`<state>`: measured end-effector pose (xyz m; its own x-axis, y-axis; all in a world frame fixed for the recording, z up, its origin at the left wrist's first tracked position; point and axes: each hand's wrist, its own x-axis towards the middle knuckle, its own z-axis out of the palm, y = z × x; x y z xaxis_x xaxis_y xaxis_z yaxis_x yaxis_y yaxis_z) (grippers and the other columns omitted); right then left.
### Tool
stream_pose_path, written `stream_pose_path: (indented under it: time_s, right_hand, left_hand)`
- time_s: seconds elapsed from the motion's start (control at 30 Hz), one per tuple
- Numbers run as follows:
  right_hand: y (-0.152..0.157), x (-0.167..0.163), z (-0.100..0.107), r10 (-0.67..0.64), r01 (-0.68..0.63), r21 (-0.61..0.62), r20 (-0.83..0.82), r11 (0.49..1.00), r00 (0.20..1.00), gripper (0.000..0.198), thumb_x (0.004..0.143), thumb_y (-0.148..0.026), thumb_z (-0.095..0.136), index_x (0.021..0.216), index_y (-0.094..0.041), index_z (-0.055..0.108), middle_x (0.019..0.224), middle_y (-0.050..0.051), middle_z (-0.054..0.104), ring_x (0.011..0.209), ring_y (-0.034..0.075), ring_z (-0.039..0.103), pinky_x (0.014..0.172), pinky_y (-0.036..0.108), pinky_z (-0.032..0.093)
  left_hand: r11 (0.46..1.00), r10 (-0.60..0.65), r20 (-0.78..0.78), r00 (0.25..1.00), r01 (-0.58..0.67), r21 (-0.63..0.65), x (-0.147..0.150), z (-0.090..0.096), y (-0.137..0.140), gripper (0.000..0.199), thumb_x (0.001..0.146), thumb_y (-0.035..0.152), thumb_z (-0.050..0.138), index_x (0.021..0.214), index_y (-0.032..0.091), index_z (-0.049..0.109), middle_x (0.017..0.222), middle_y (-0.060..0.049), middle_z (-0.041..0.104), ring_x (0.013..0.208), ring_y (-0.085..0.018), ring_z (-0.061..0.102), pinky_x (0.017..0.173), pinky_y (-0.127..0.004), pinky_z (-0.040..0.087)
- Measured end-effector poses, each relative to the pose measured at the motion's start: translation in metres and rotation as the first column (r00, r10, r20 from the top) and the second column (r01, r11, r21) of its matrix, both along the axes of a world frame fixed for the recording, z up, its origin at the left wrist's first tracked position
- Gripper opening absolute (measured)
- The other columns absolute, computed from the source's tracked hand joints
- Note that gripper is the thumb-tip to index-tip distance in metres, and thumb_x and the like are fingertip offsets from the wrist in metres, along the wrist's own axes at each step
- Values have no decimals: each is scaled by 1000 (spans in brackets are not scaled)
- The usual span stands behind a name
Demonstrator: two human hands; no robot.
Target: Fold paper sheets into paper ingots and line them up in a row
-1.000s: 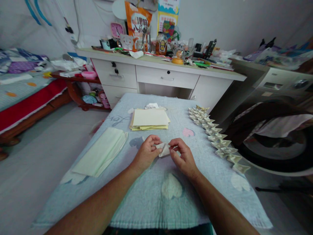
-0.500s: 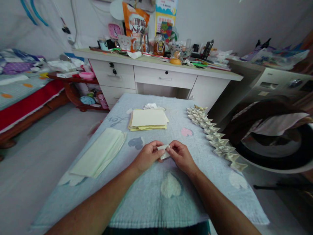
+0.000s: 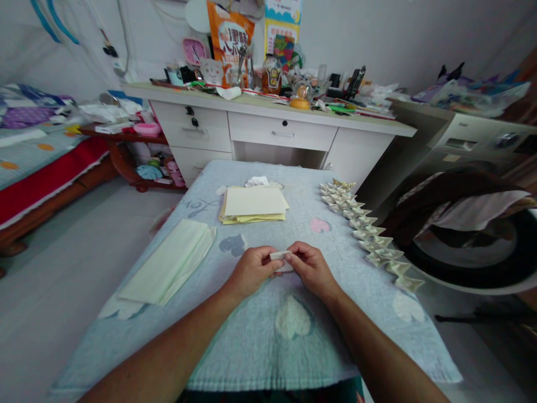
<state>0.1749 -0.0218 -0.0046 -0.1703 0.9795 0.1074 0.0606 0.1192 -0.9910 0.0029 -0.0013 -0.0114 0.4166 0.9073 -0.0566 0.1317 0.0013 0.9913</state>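
Between my two hands is a small folded piece of pale paper (image 3: 282,256), held just above the cloth. My left hand (image 3: 257,268) pinches its left end, thumb on top. On the right end, the thumb and fingers of my right hand (image 3: 309,267) are closed. Beyond my hands lies a stack of cream and yellow paper (image 3: 254,201). Larger folded pale green sheets (image 3: 170,263) rest to the left. A long row of folded paper pieces with pointed ends (image 3: 364,224) runs down the right side of the table.
A light blue patterned cloth (image 3: 251,341) covers the table. Crumpled white tissue (image 3: 257,181) sits behind the paper stack. Past the table stands a white desk (image 3: 283,134) crowded with jars and bags. A washing machine (image 3: 465,151) is at the right, a bed (image 3: 46,168) at the left.
The small paper has tipped in my fingers, so its upper edge now shows as a narrow level strip. Both hands keep nearly the same place and grip.
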Motion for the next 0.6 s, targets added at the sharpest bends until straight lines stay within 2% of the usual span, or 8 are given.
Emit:
stream_pose_path:
  time_s: [0.13,0.37,0.6]
  right_hand:
    - [1,0,-1,-13,12,22,12,1000,1000,24,80,-41,65,75,-18,60,65,-2,55,59,11,48,56,23,38]
    - [0,-1,1,-3,3,21,19,1000,1000,23,81,-40,64,77,-18,59,63,-3,53,58,11,47,56,22,37]
    - [0,1,3,-50,39,83,136,996,989,26,84,-40,58,71,-18,58,63,-2,52,59,11,46,56,23,37]
  left_hand:
    - [1000,-23,-27,999,23,15,-1,-3,0,20,76,34,65,79,15,65,63,0,66,58,-13,60,54,-21,42]
    - [999,-10,-65,998,12,32,-1,-4,0,20,75,35,64,72,15,64,60,1,62,55,-13,56,52,-21,39]
    - [999,-51,-39,998,51,8,2,-6,-1,19,75,34,65,77,16,64,62,1,63,57,-13,58,53,-21,41]
